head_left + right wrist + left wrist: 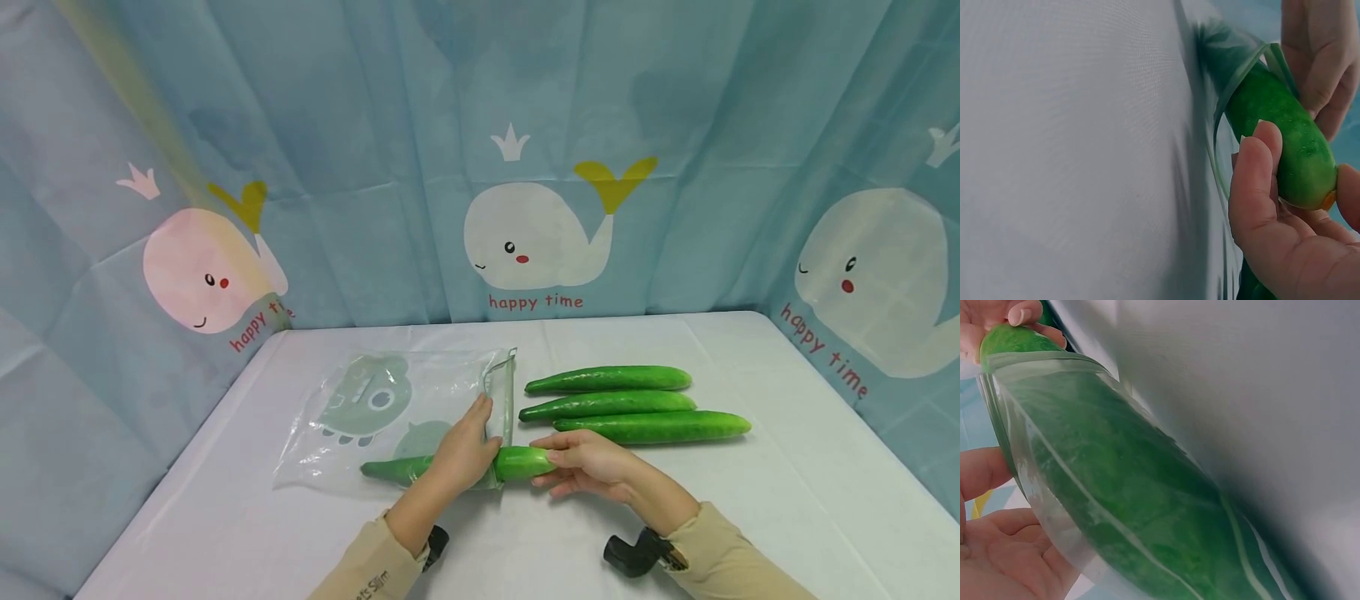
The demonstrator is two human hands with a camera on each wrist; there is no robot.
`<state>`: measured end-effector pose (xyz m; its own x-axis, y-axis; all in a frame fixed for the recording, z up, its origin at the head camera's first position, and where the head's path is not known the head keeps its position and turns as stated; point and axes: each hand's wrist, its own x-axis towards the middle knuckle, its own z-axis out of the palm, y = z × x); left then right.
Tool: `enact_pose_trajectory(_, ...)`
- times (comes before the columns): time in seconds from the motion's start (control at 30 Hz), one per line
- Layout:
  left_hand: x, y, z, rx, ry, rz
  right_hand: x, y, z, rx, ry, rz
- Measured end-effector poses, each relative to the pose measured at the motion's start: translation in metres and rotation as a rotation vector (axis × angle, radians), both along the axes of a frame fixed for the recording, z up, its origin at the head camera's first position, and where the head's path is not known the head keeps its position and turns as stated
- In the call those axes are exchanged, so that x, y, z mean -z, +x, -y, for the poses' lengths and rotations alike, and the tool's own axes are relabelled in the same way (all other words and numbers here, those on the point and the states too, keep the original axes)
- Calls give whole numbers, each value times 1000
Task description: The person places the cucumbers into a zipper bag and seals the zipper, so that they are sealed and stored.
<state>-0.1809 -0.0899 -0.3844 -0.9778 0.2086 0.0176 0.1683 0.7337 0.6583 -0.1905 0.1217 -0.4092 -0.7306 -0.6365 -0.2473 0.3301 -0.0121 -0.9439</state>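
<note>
Cucumber (525,462), long and green, lies at the near side of the white-covered desk (525,558), most of its length inside a clear bag (442,375), its paler, blunt end poking out of the mouth. On that end the right grip (588,467) is closed: thumb against the tip, fingers curled at the side. Holding it so far back seems to leave the narrower part free of the fingers, so that only plastic surrounds it.

Across the bag, just by its mouth, is the left grip (463,446), its thumb touching the rim; I cannot tell whether its fingers pinch the plastic. Its place there probably steadies the thin bag and keeps the rim from folding in. Behind that hand the rest of the bag lies flat, its cartoon print (367,400) facing up and its mouth toward the right hand's side, which suits an entry from there.

Farther back, right of the bag, three more cucumbers (652,427) lie side by side, darker tapered ends leftward, within easy reach of the right arm, I judge. Beyond the desk hangs a blue whale-print curtain (360,242).
</note>
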Motion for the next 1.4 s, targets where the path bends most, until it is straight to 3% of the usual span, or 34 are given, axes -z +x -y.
enact_pose_trajectory(1.1,-2,1,-1,-3,20,27,1,0,18,-25,7,1)
enact_pose_trajectory(1.4,-3,1,-1,-6,22,13,2,0,26,-1,5,17)
